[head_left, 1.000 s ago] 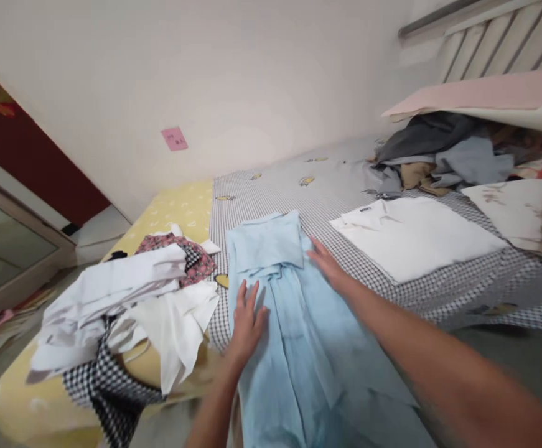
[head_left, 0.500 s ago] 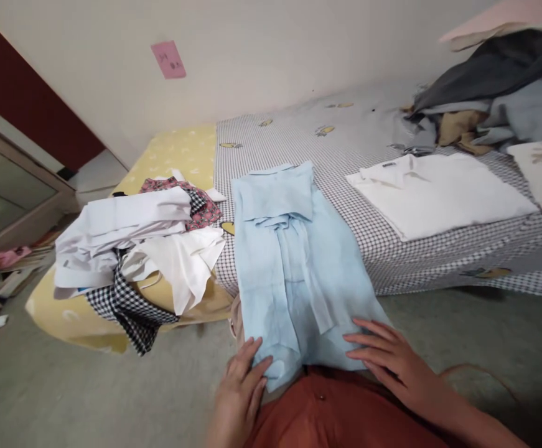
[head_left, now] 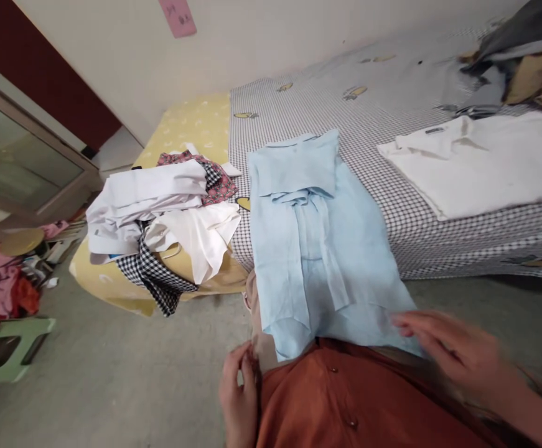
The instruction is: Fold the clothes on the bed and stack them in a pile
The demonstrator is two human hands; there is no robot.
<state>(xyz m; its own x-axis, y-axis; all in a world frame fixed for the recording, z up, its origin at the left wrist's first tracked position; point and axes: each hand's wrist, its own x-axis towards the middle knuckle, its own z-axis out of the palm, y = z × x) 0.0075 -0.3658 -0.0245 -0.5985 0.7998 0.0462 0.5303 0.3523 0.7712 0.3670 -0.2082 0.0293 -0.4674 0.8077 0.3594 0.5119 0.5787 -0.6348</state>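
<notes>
A light blue shirt lies lengthwise on the checked bed sheet, its lower part hanging over the bed's edge onto my rust-orange garment. My right hand is at the shirt's lower right hem, fingers stretched out and blurred by motion. My left hand is beside the lower left corner of the shirt, fingers curled against the edge of my clothing; nothing shows in them.
A heap of white, checked and floral clothes lies on the yellow mattress corner to the left. A folded white shirt rests on the right, dark clothes behind it. A green stool stands on the floor.
Both hands slid down the blue shirt from near its collar to its lower hem. The view tilted down, and my left hand came off the shirt to my clothing.
</notes>
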